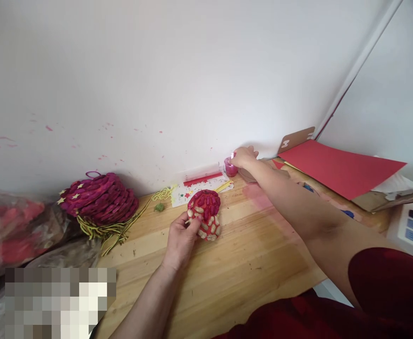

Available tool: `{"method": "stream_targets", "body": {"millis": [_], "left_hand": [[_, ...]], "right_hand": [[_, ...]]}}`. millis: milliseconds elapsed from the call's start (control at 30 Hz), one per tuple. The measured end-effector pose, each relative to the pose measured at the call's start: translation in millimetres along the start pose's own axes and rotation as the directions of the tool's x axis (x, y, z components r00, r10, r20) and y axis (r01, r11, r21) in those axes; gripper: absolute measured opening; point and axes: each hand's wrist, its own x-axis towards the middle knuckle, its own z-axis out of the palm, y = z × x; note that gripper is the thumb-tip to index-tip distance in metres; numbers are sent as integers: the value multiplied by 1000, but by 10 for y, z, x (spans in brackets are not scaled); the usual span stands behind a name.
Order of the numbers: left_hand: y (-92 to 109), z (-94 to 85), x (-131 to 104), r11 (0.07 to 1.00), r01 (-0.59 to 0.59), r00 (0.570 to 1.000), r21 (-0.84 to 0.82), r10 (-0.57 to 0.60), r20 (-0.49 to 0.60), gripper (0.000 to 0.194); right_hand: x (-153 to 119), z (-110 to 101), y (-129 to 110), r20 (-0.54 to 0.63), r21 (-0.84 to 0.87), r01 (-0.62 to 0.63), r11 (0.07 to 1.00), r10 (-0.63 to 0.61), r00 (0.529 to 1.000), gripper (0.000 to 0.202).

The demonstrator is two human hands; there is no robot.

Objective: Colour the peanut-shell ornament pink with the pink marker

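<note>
My left hand (182, 238) pinches the left edge of a rounded red piece (206, 215) covered with peanut shells. The shells on its upper part are painted magenta; the lower ones are bare tan. My right hand (244, 157) reaches to the back of the table, over a small jar of magenta paint (230, 167) by the wall. Its fingertips are partly hidden at the jar, and I cannot make out what they hold.
A stack of magenta pieces (100, 197) with yellow yarn stands at the left, beside plastic bags (19, 235). Behind the red piece lies a white sheet with stickers (181, 197). Red paper (344, 167) and cardboard (296, 140) are at the right. The wall rises behind.
</note>
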Motion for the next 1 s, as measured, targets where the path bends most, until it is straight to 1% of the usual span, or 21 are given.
{"method": "stream_targets", "body": {"millis": [133, 233, 300, 400, 467, 500, 533, 567, 600, 633, 667, 700, 733, 767, 800, 867, 933, 1000], "left_hand": [[-6, -7, 14, 1000, -18, 1000, 3, 18, -8, 58], [31, 15, 0, 1000, -3, 1000, -5, 3, -8, 60], [60, 34, -16, 1000, -28, 1000, -7, 27, -12, 60], [93, 57, -36, 999, -44, 999, -27, 45, 19, 55], [105, 68, -44, 998, -48, 998, -28, 49, 34, 55], [109, 73, -47, 998, -50, 998, -23, 51, 36, 55], [113, 79, -51, 998, -56, 998, -19, 57, 34, 56], [117, 87, -57, 998, -59, 998, -19, 59, 33, 56], [122, 95, -64, 998, -56, 998, -28, 57, 34, 57], [128, 106, -72, 998, -46, 998, -44, 47, 35, 57], [136, 118, -82, 997, -29, 999, -65, 31, 36, 57], [144, 131, -92, 996, -10, 999, -88, 13, 35, 57], [152, 145, -103, 994, 7, 999, -110, -3, 34, 56], [159, 158, -112, 991, 19, 999, -132, -15, 33, 55], [165, 170, -120, 988, 27, 999, -150, -23, 34, 53], [174, 191, -132, 984, 32, 999, -173, -26, 38, 50], [181, 206, -139, 984, 27, 999, -177, -21, 38, 48], [187, 217, -145, 984, 26, 999, -174, -20, 34, 48]], "right_hand": [[-50, -26, 11, 25, 19, -8, 1000, 8, 1000, 26], [-104, -60, -9, 4, 38, 9, 999, -9, 1000, 24], [-148, -94, -13, -15, 54, 23, 998, -22, 1000, 21], [-263, -174, 31, -85, 92, 32, 995, -24, 996, 19], [-405, -236, 84, -188, 178, 43, 983, -9, 982, 22], [-506, -263, 107, -278, 311, 85, 947, 5, 961, 20], [-628, -281, 123, -376, 452, 180, 874, 3, 927, 18], [-771, -289, 126, -447, 567, 292, 770, -10, 895, 17], [-934, -285, 114, -485, 657, 398, 641, -45, 873, 19], [-1109, -268, 87, -497, 726, 468, 503, -87, 864, 23], [-1290, -239, 47, -486, 774, 503, 384, -150, 861, 26], [-1469, -201, -3, -471, 810, 513, 282, -206, 858, 28], [-1636, -155, -56, -475, 827, 521, 212, -234, 848, 28], [-1784, -104, -108, -474, 833, 524, 180, -258, 842, 26], [-1906, -51, -154, -478, 827, 532, 181, -271, 835, 23], [-2070, 52, -213, -508, 796, 567, 211, -278, 816, 18], [-2136, 138, -225, -542, 756, 607, 246, -286, 790, 14], [-2140, 199, -202, -588, 692, 659, 294, -301, 751, 12]]}}
